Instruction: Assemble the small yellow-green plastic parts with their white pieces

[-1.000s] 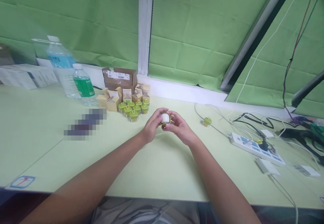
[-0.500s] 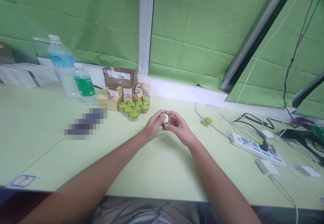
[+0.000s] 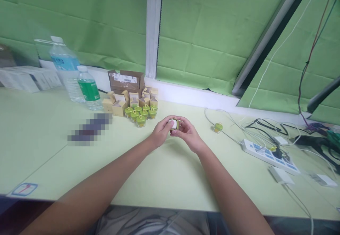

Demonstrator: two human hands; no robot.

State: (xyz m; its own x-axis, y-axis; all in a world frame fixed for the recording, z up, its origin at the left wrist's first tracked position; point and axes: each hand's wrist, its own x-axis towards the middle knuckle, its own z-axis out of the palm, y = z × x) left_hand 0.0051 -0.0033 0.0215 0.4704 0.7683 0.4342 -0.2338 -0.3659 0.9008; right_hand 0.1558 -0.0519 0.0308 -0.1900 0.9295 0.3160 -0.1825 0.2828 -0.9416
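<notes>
Both of my hands meet above the table, around a small green-rimmed container with a white, rounded-square face turned up. My left hand is closed on its left side, the thumb lying on the white face. On the right side, the fingers and thumb of my right hand grip its edge. Fingers hide much of its body, so I cannot tell whether it matches the small jars nearby. Several clear jars with green lids and loops stand grouped to the left, and a single green-lidded jar sits to the right.
Open small cartons and a brown cardboard box stand behind the grouped jars. Two water bottles are farther left, near a blurred-out dark object. A power strip with tangled cables lies at right.
</notes>
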